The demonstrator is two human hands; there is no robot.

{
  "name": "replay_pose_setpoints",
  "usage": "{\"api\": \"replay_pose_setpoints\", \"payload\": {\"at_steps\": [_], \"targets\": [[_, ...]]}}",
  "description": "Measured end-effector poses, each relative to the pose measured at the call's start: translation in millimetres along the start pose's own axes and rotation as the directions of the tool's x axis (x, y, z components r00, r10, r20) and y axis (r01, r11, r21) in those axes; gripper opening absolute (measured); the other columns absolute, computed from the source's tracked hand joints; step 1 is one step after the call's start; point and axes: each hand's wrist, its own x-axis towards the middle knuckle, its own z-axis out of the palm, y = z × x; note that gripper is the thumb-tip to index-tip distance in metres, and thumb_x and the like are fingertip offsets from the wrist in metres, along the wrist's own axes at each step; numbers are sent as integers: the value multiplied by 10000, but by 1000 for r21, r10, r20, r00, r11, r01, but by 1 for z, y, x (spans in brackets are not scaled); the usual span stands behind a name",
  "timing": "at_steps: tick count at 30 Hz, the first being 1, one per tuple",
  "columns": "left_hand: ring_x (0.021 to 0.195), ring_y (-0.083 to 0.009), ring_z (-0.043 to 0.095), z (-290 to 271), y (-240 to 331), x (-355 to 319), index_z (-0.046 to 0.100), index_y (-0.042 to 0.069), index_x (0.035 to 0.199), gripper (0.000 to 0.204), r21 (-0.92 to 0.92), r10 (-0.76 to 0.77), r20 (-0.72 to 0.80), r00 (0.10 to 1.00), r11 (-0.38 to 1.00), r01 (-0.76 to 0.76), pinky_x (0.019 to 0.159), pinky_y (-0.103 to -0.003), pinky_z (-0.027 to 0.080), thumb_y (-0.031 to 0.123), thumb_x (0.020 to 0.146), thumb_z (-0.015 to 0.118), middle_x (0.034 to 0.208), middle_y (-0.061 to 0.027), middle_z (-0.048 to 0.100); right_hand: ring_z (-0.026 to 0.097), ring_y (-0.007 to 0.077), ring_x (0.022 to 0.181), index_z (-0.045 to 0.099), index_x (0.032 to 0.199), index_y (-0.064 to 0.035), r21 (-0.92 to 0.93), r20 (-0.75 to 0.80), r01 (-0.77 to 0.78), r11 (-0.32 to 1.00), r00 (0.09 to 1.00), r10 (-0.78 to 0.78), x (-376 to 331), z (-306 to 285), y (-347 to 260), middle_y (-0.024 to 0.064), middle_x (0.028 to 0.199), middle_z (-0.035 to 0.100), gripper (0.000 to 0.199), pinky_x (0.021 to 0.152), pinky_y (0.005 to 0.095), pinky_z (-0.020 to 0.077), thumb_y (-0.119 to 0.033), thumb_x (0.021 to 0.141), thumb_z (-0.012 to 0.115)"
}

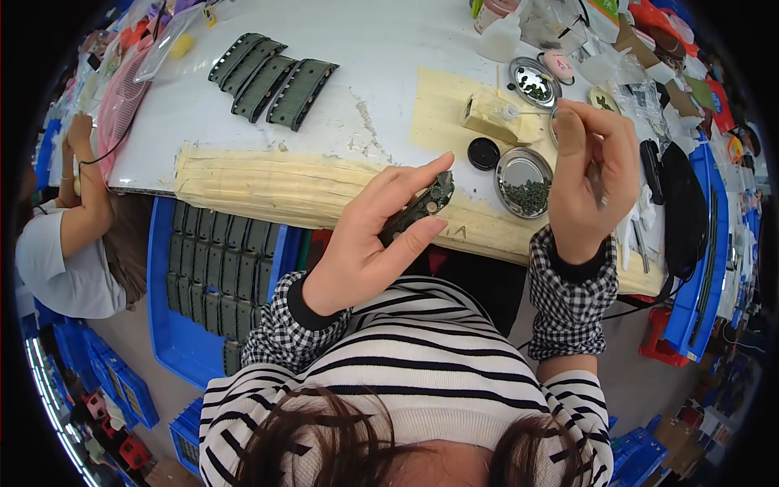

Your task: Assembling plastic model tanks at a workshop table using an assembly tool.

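My left hand (357, 235) is closed round a dark green moulded plastic part (423, 204) with small round details, held over the table's front edge. Its thumb and fingers press on opposite sides. My right hand (596, 174) is raised over the right side of the table, thumb and forefinger pinched together. From that pinch a thin pale stick (534, 112) reaches left to the mouth of a small bottle set in a tape-wrapped block (487, 120). A round black lid (484, 152) lies below the block. Beside it stands a metal dish (505, 166) of tiny dark green pieces (529, 199).
Several long dark green parts (272, 79) lie at the back left. Another metal dish (535, 75) and a white squeeze bottle (499, 39) stand at the back right. Padded tape (260, 183) covers the front edge. A blue crate (169, 345) holds similar parts. Another person (85, 260) sits at left.
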Motion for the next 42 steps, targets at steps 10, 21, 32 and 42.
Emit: {"api": "replay_pose_setpoints", "payload": {"at_steps": [10,21,32,42], "targets": [[1000,-201,535,5,2,0,507,14,1373,518,94,60,27,998,994,-62,914,-289,410,51,868,618,1104,-115,564,642,118,883,548,1002,66,557,406,-354,751,905,125,-26,7,-18,77,947,605,121,751,218,526,-52,982,529],[1003,-205,539,5,1,-1,516,9,1359,508,92,68,19,998,993,-69,909,-294,416,48,864,625,1106,-119,566,656,127,902,548,1002,61,527,429,-365,768,894,131,-26,6,-18,76,942,612,134,763,227,530,-70,988,528],[1227,-250,528,-3,-17,-2,376,-76,1417,605,-365,47,52,998,931,-25,1050,-357,386,247,957,598,1363,-176,506,616,123,752,611,943,12,-1,74,-59,998,996,59,4,2,12,53,866,584,75,615,254,502,-61,925,608],[1203,-346,556,-1,-32,-5,333,-65,1433,625,-637,43,86,995,771,22,1024,-441,428,313,980,539,1399,-258,466,618,289,754,627,931,-48,-188,232,48,981,973,-3,3,11,37,93,894,583,165,641,346,494,34,792,595]]}}
